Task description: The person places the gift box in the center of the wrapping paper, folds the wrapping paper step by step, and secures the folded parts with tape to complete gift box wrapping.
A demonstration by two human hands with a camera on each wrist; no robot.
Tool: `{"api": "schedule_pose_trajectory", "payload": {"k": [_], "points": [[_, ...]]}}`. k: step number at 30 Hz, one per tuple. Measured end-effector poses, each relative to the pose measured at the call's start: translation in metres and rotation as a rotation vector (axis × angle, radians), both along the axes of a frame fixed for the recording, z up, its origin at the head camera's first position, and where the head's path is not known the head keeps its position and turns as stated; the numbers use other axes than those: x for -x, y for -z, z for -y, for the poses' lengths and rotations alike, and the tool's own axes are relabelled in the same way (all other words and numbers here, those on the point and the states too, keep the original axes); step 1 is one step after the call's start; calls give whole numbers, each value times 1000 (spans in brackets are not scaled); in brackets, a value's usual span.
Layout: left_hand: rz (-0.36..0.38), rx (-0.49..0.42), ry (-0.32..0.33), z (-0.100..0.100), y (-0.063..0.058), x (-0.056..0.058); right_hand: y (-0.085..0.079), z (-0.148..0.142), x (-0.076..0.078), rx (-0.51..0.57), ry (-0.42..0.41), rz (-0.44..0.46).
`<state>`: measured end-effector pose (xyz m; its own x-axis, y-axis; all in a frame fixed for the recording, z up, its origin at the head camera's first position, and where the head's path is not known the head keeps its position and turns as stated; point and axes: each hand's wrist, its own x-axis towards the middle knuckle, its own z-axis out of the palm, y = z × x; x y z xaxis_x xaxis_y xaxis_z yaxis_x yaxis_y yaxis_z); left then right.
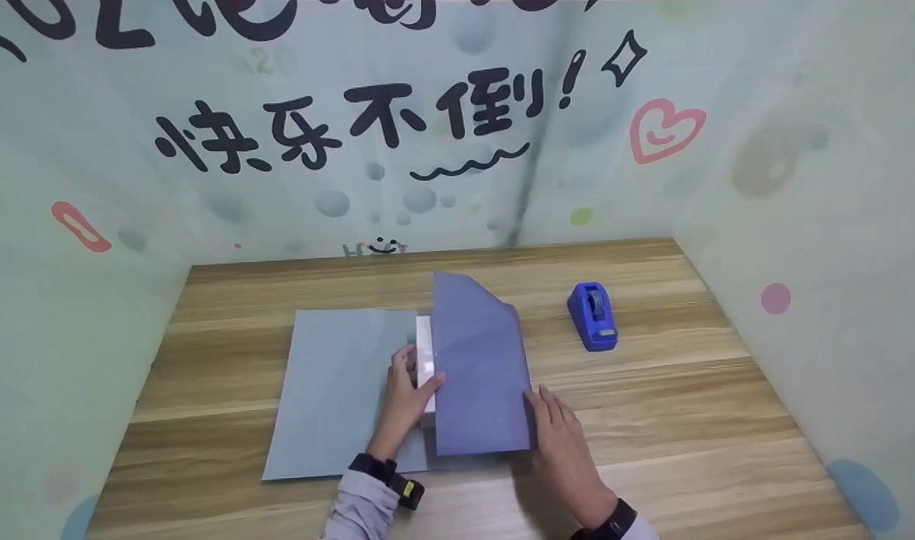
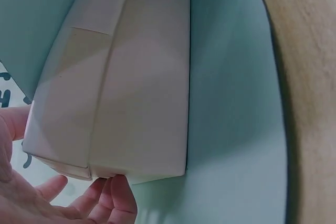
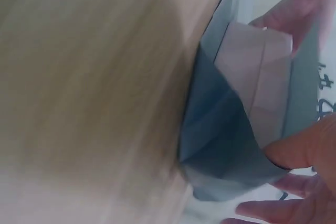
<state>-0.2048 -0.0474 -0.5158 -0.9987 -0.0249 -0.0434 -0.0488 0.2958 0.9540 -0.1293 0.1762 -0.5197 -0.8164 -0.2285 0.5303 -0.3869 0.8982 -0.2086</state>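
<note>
A white box (image 2: 142, 87) with a strip of tape along it stands on a sheet of blue-grey paper (image 1: 345, 390). The paper's right part, a bluish flap (image 1: 480, 367), is folded up over the box and hides most of it in the head view. My left hand (image 1: 410, 397) grips the box's left end, thumb near the flap's edge and fingers around the far side. At the flap's right edge, my right hand (image 1: 566, 442) touches the paper with extended fingers. In the right wrist view its thumb (image 3: 296, 153) lies against the paper's edge beside the box.
A blue tape dispenser (image 1: 594, 316) stands at the back right of the wooden table (image 1: 652, 420). Printed cloth walls (image 1: 337, 202) enclose the table at the back and both sides.
</note>
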Motion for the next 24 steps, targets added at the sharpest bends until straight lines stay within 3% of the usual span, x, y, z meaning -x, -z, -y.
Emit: {"api": "schedule_pose_trajectory", "payload": {"k": [4, 9, 12, 20, 24], "points": [[-44, 31, 42, 0, -1, -1, 3, -3, -4, -38, 95, 30], [-139, 107, 122, 0, 1, -2, 1, -9, -6, -162, 193, 189], [-157, 114, 132, 0, 3, -2, -2, -13, -6, -161, 180, 252], [-77, 114, 107, -6, 8, -2, -2, -18, -4, -155, 100, 238], [-62, 103, 89, -8, 10, -3, -2, -18, -4, -93, 59, 291]]}}
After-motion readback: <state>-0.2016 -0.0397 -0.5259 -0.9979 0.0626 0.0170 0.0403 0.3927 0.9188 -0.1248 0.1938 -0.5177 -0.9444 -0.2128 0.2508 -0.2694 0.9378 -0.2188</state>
